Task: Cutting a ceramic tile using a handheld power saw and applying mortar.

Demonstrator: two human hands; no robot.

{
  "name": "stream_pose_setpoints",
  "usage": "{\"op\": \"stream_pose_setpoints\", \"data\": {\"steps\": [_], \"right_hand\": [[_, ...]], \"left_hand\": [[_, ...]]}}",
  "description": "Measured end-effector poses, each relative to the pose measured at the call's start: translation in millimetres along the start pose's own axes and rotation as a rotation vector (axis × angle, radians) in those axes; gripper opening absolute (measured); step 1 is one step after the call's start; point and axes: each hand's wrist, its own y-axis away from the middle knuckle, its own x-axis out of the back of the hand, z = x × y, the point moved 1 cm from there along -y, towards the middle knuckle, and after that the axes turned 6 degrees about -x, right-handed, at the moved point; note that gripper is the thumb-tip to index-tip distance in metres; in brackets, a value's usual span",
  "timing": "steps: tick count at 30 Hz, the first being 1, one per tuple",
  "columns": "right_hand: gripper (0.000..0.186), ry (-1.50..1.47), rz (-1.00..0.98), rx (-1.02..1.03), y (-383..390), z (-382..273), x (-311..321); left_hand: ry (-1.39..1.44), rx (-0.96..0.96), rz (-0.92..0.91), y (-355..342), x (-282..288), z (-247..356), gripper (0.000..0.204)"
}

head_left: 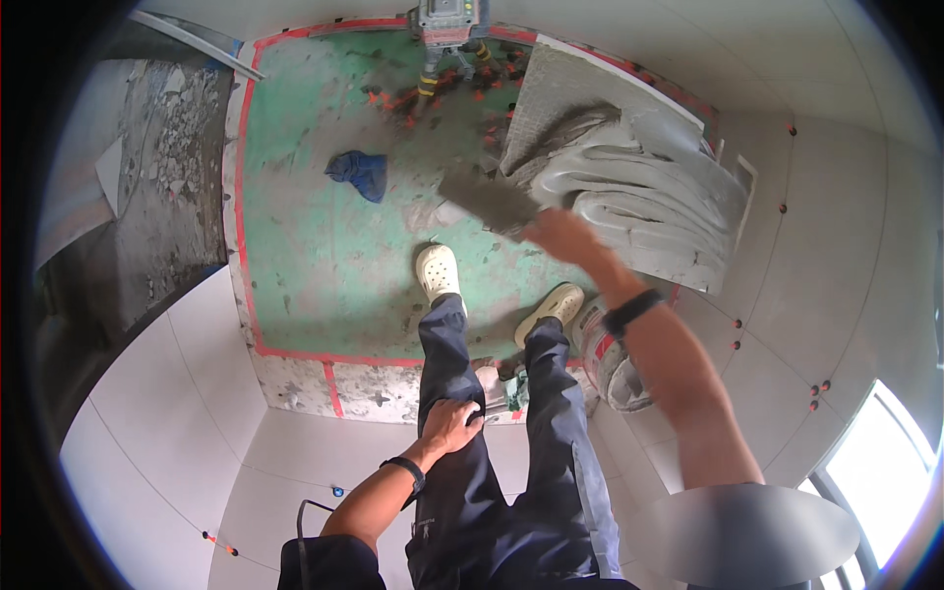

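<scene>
My right hand (pixel 560 236) is closed on a flat rectangular trowel (pixel 487 204), its blade grey with mortar and slightly blurred. It is over the floor at the left edge of a large tile (pixel 536 93). Thick grey mortar (pixel 639 187) lies across that tile in heavy folds and ridges. My left hand (pixel 452 425) rests on my left leg near the knee, fingers lying against the dark trousers, and no tool shows in it. Below the hands, my feet in cream clogs (pixel 438 270) stand on the green floor covering (pixel 324 256).
A blue cloth (pixel 362 175) lies on the floor, left of the trowel. At the far edge stands a grey device on legs (pixel 448 29), with scattered orange pieces (pixel 403 103) around it. A mortar-smeared bucket (pixel 624 379) sits by my right foot. Tiled walls (pixel 806 246) bear small orange-black pieces.
</scene>
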Motion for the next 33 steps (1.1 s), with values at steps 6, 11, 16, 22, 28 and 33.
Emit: {"op": "stream_pose_setpoints", "data": {"steps": [6, 11, 16, 22, 28, 33], "right_hand": [[0.044, -0.109, -0.036, 0.128, 37.7, -31.4, -74.9], [0.036, 0.064, 0.29, 0.018, 96.7, 79.2, -70.5], [0.033, 0.006, 0.456, -0.286, 101.7, 186.9, -45.3], [0.032, -1.8, 0.308, -0.721, 88.0, 155.5, -107.3], [0.036, -1.797, 0.055, -0.319, 16.1, 42.9, -42.3], [0.04, -0.246, 0.65, 0.035, 70.8, 160.4, -91.1]], "left_hand": [[0.034, 0.03, 0.022, 4.1, 8.0, -3.1, 0.03], [0.036, -0.029, 0.04, 4.8, 17.2, -9.8, 0.026], [0.02, -0.042, 0.005, -2.0, 26.1, -9.5, 0.025], [-0.006, 0.008, -0.085, -0.8, 38.1, -11.2, 0.024], [0.003, -0.029, -0.041, -2.9, 41.6, -4.1, 0.024], [0.002, -0.046, -0.069, -24.8, 39.6, 11.2, 0.025]]}}
